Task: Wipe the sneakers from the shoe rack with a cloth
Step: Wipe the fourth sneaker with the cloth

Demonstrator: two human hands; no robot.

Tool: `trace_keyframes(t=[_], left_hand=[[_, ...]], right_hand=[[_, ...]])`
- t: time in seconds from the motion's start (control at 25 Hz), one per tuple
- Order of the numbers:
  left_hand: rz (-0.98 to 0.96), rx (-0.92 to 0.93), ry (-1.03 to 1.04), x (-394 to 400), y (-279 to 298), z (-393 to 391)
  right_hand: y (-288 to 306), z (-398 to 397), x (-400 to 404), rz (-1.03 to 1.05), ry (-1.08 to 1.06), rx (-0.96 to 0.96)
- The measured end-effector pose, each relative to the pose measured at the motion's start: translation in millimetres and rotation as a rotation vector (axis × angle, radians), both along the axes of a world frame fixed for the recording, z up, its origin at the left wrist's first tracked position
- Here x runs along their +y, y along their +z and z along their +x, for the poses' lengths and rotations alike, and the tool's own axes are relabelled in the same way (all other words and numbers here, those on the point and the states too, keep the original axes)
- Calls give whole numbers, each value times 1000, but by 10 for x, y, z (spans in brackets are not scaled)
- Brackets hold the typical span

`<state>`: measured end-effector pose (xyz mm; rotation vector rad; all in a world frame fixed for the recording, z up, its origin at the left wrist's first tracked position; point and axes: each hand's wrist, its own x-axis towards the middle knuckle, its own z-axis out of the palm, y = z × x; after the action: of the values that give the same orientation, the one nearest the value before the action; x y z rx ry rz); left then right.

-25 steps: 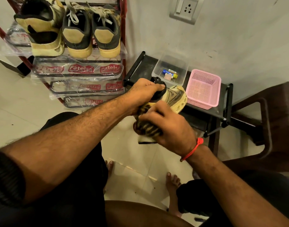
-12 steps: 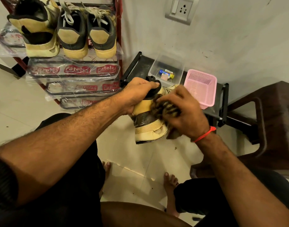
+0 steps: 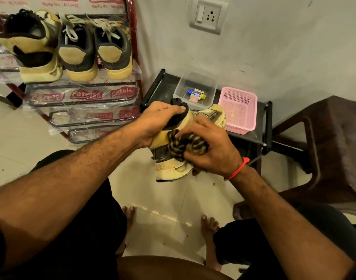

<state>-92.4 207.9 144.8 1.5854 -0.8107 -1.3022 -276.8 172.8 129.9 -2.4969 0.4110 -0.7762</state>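
Note:
A yellow and grey sneaker (image 3: pixel 171 168) is held in the air in front of me, heel toward me. My left hand (image 3: pixel 159 122) grips it by the collar and heel, fingers curled over the black opening. My right hand (image 3: pixel 209 146) clutches a striped black and tan cloth (image 3: pixel 183 144) and presses it against the sneaker's side near the heel. Three more sneakers stand on the red shoe rack (image 3: pixel 136 57) at the upper left: one yellow and black sneaker (image 3: pixel 31 55) and a grey and tan pair (image 3: pixel 94 53).
A low black stand (image 3: pixel 267 126) against the wall bears a clear plastic box (image 3: pixel 195 87) with small items and a pink basket (image 3: pixel 237 110). A dark brown plastic chair (image 3: pixel 324 148) stands at the right. My bare feet rest on the tiled floor below.
My right hand with the cloth has slid back down from the sneaker's upper side toward the heel. The left hand keeps its grip on the collar.

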Motion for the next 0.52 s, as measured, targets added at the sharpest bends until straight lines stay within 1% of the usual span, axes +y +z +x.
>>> trace_keyframes(t=[0.08,0.16,0.24,0.32,0.36,0.4,0.48,0.52], left_hand=[[-25,49,16,10,45,24],[-41,71,-17,29,79,36],[-60,35,-80,71,90,25],[-77,-17,-110,109,78,0],[-83,-33,-103,106,65,-4],[-91,-37,-88,103,53,-5],[-117,-23,-48,99,47,-5],[-131,-41,-41,100,48,4]], right_hand=[[-49,-102,-171,11,-179,-28],[-74,-222,-381,14,-423,-75],[-79,-316,-549,31,-650,-56],[-61,-321,-578,88,-765,-23],[-34,-275,-511,128,-769,-35],[-17,-194,-381,163,-715,-71],[8,35,18,157,-483,-167],[9,141,235,124,-349,-181]])
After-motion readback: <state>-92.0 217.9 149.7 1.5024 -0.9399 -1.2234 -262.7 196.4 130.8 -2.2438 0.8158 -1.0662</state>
